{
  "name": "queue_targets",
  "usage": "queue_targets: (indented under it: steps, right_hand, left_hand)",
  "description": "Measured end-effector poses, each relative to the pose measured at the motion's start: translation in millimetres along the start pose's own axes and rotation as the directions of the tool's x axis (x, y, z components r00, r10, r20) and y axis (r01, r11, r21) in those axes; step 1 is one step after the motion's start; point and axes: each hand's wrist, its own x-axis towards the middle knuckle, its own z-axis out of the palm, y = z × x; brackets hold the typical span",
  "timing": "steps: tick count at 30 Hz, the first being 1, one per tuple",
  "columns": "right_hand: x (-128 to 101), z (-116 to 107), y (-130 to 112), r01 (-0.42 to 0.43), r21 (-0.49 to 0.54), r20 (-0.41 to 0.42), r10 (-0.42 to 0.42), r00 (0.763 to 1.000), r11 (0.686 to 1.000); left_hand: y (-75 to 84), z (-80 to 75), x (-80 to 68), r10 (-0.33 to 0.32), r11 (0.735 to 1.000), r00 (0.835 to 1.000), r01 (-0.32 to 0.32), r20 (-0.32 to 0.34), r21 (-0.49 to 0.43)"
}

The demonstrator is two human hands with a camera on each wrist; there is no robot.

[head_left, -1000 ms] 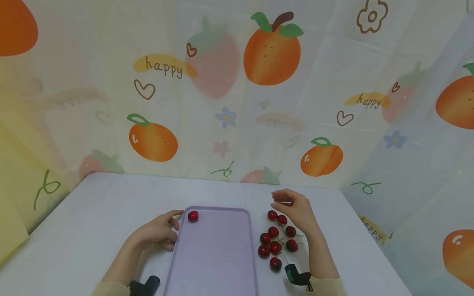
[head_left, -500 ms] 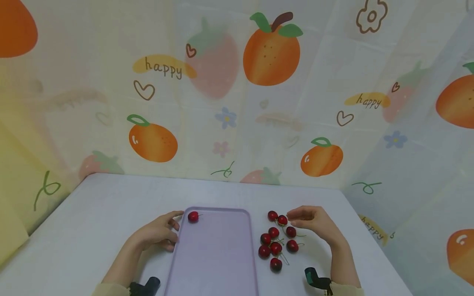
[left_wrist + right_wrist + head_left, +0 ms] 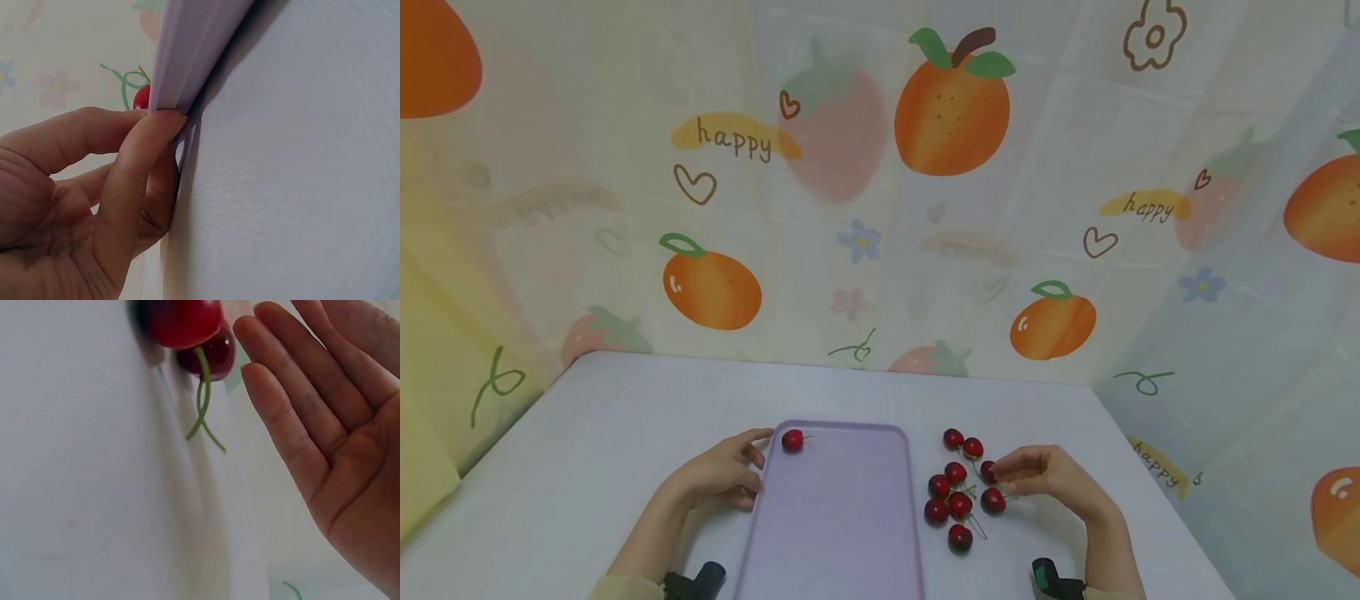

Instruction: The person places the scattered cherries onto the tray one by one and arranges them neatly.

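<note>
My left hand lies against the left edge of the lilac tray; in the left wrist view its thumb and index fingertips touch the tray's side wall. A single red cherry with a stem sits in the tray's far left corner. To the right of the tray, my right hand hovers with straight fingers beside the cherry pile, its fingertips partly covering one cherry. In the right wrist view, the palm is open and the fingertips are close to two stemmed cherries, the nearer cherry larger in view.
Several more cherries lie grouped on the white table, close to the tray's right edge. A fruit-printed curtain hangs behind and to the right of the table. Black wrist cameras sit at both sleeves.
My right hand has moved from above the far end of the cherry pile to its right side, then nearer to me. The left hand, tray and cherries stay in place.
</note>
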Motion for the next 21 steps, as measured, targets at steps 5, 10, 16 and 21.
queue_targets:
  steps: [5, 10, 16, 21]
  right_hand:
    - [-0.3, 0.9, 7.9, 0.014, 0.03, 0.024, -0.014, 1.0, 0.999]
    - [1.0, 3.0, 11.1, 0.008, 0.016, 0.044, -0.009, 0.999, 1.0]
    - [3.7, 3.8, 14.6, -0.025, -0.022, 0.067, 0.027, 0.997, 0.999]
    - [3.8, 5.1, 13.3, -0.012, -0.066, 0.088, 0.018, 0.996, 0.998]
  left_hand:
    - [-0.3, 0.2, -0.4, 0.005, 1.0, 1.0, -0.005, -0.004, 0.008]
    - [0.5, 0.5, -0.7, 0.0, 1.0, 1.0, 0.0, -0.01, 0.015]
    - [-0.8, 0.2, 0.0, 0.006, 1.0, 1.0, -0.006, 0.0, 0.01]
    - [-1.2, 0.1, 0.5, 0.012, 1.0, 1.0, -0.012, 0.008, 0.004]
